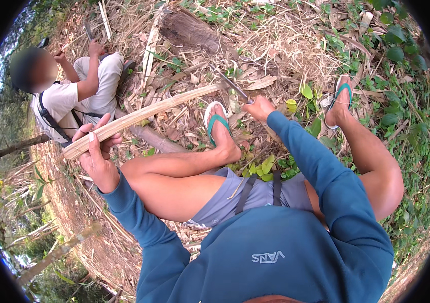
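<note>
Left hand (99, 156), left of centre: grip closed on one end of a pale wooden strip (159, 104), thumb on the near face, fingers behind and under. Strip runs from the left hand up and right to near frame centre, slightly bowed by the lens, far end just above the left foot (221, 135).

Right hand (259, 108), just right of centre: grip wrapped round a knife (235, 88) by its handle. Blade points up-left and crosses right by the strip's far end. Can't tell if edge and wood touch.

Person is seated, blue sweatshirt (275, 227) and grey shorts (215, 199) along the bottom. Flip-flops with green straps on both feet; right foot (342, 108) is out at upper right.

Around: thick brown log (192, 31) at upper centre, another pale strip (151, 48) just left of it. Brown branch (157, 139) on the ground below the held strip. Dry leaf litter all over, green plants (394, 108) down the right side.

Upper left: co-worker (63, 96) in light clothes, seated, a blade (88, 31) raised in one hand.
</note>
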The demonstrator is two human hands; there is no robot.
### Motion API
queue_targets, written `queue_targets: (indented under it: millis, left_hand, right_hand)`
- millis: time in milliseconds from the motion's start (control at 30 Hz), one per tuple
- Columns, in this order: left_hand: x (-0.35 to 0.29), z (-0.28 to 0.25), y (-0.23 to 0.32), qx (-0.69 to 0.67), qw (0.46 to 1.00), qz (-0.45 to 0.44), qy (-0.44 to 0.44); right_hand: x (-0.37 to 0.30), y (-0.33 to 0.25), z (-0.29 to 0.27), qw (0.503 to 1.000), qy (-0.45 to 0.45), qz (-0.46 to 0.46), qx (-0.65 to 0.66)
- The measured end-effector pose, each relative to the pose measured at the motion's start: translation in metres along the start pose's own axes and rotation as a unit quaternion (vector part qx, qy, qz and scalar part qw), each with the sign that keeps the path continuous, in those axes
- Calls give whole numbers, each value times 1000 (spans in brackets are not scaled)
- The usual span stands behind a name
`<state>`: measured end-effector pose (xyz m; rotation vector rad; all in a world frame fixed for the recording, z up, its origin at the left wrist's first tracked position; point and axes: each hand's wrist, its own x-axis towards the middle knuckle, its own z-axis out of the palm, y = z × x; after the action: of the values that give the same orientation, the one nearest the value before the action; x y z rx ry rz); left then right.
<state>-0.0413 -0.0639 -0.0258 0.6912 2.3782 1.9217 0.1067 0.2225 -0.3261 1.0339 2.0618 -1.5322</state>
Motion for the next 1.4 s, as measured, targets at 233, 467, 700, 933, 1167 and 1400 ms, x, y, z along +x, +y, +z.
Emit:
queue_targets:
  millis: [233, 467, 700, 933, 1167, 1400]
  left_hand:
    - [-13, 18, 8, 68, 998, -5, -13]
    - [-18, 27, 15, 94, 996, 13, -1]
    - [-22, 37, 18, 108, 994, 32, -7]
    - [-17, 45, 19, 117, 992, 46, -16]
    - [-15, 52, 20, 127, 992, 18, 5]
    - [-15, 40, 15, 137, 990, 23, 18]
  right_hand:
    - [-102, -121, 22, 951, 11, -310, 18]
    - [-89, -107, 37, 948, 35, -317, 25]
    - [-116, -121, 20, 937, 0, -348, -13]
    - [-67, -90, 13, 978, 8, -207, 9]
    - [-94, -102, 22, 950, 3, -312, 33]
    - [-91, -100, 31, 933, 60, -354, -8]
